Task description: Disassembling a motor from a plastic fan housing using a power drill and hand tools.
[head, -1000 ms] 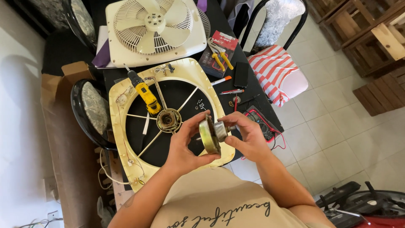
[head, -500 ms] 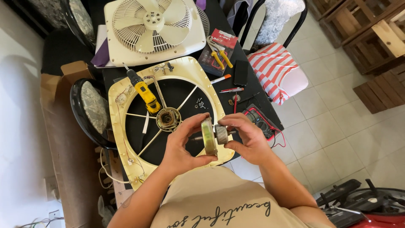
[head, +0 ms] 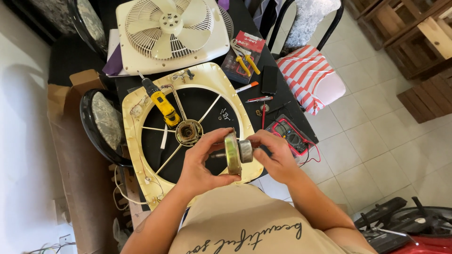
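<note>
Cardboard box stands at the far left beside the black table. On the table lies a cream fan frame with thin spokes and a small hub in its middle; a yellow screwdriver rests across it. Behind the frame lies a white fan grille with its blades. Over the near edge of the frame, the left hand closes its grip around the rim of a round metal motor, thumb below and fingers above. The motor stands on edge between both hands. The right hand pinches the motor's grey end cap with its fingertips. Further right lie yellow pliers, a black phone, a red multimeter and a chair with a striped cushion.
</note>
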